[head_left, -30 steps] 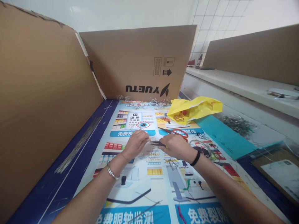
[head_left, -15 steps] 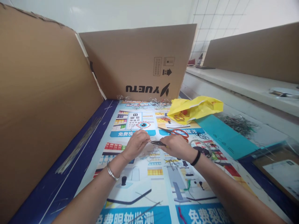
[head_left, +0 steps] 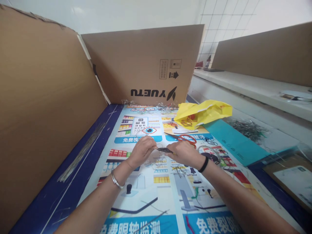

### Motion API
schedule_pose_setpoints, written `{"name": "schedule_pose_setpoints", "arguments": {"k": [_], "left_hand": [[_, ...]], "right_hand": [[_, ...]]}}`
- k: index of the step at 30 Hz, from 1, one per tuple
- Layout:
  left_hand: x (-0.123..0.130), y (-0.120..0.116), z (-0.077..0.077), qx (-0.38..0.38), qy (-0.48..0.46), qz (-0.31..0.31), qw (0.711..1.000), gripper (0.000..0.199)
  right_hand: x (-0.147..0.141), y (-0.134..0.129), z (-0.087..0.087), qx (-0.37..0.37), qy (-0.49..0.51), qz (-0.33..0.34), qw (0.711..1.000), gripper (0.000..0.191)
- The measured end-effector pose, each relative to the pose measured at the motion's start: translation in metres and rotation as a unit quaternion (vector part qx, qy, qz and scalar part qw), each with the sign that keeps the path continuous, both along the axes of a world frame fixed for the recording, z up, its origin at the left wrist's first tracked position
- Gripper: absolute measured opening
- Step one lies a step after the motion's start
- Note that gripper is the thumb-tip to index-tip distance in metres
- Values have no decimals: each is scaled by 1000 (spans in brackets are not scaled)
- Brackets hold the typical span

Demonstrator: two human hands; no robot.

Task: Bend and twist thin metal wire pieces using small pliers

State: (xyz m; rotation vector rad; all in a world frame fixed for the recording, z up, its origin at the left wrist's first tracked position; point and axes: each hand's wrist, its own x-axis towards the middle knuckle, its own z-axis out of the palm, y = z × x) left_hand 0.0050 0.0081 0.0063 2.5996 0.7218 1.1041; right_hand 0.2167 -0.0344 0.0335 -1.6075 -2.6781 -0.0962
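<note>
Holds the pliers in the right hand, with the grip closed around the handles. Seemingly pinches thin wire in the left hand, with fingertips pressed together just left of the pliers' nose, though too fine there to trace end to end. Risks nipping those fingertips by squeezing the handles so close to skin. Could also lose the wire through pinching so small a piece: might slip or spring away with a slight twist of either wrist. Could bend it off line as well, if pulling unevenly from the two sides.

Might snag the wire tangle on the near side of the pliers, to the right, by dragging the right forearm low, and so scatter loose ends over the printed sheet. Risks a scrape from the scissors, lying just beyond the pliers with a bare blade, by sliding the right knuckles forward. Could nudge the black rings too, beyond the pliers to the right, by swinging that hand outward, and mix them with stray wire.
</note>
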Motion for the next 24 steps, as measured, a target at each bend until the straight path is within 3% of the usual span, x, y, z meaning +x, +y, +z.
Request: {"name": "schedule_pose_setpoints", "arguments": {"k": [14,21,24], "left_hand": [[0,1,1,-8,21,-13,1000,24],[-1,2,0,-2,67,5,998,21],[-4,4,1,55,78,10,995,14]], "right_hand": [[0,1,-4,-25,0,-4,1000,30],[-1,2,-7,8,-29,-1,1000,31],[-1,1,-6,48,-39,-11,998,30]]}}
